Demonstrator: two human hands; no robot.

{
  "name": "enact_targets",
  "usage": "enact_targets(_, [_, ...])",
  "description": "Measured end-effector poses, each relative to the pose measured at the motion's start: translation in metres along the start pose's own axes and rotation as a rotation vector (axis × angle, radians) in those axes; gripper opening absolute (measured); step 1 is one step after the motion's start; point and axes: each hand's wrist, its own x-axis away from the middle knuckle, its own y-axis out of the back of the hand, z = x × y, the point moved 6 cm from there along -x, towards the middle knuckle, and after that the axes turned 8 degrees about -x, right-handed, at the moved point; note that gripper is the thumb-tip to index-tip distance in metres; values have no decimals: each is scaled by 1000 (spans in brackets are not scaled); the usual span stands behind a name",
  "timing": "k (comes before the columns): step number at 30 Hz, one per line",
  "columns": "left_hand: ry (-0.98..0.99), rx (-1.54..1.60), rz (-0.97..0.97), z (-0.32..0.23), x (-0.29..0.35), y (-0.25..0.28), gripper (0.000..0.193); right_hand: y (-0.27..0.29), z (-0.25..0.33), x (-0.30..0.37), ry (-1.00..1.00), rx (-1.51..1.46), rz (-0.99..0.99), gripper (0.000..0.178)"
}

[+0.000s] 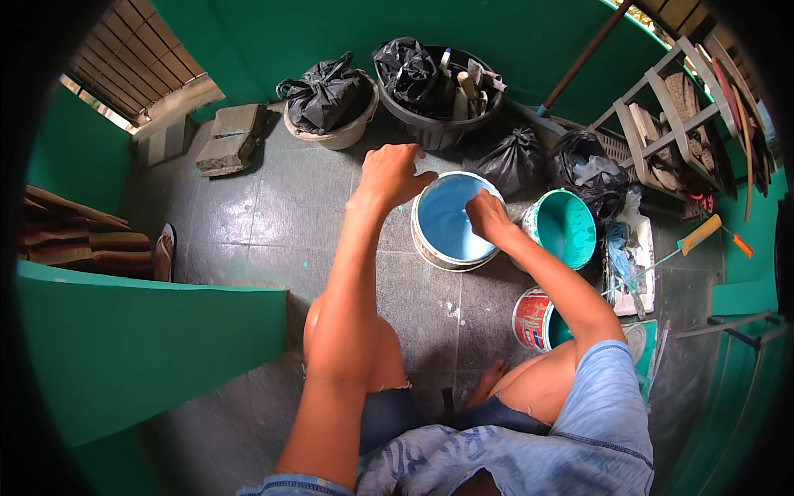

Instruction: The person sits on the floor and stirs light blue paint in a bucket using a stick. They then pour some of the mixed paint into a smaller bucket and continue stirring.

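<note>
One left hand [393, 175], thumb spread, and one right hand [488, 217], curled, pinching I can't tell what, should move gently, keeping splashes inside the bucket [423, 243]

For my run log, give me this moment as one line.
Left hand: by white bucket, contact unclear | Right hand: over its opening, grip unclear | Bucket interior: blue | Right of it: green-lined bucket

Shirt lettering [434, 450], red bucket label [529, 321], seemingly illegible
</note>
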Motion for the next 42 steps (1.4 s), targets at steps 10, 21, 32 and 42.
enact_targets(10, [-17, -9, 16, -4, -4, -2, 40, 6, -2, -4, -110, -446, 0, 11])
enact_targets(21, [11, 1, 4, 4, -1, 7, 41, -9, 14, -1, -124, -320, 461, 13])
enact_targets(32, [-7, -67, -54, 15, 8, -1, 38, -27, 14, -1, -20, -17, 623, 9])
enact_targets(42, [-43, -61, -103, 5, -6, 11, 38, -5, -9, -16, -32, 225, 155, 6])
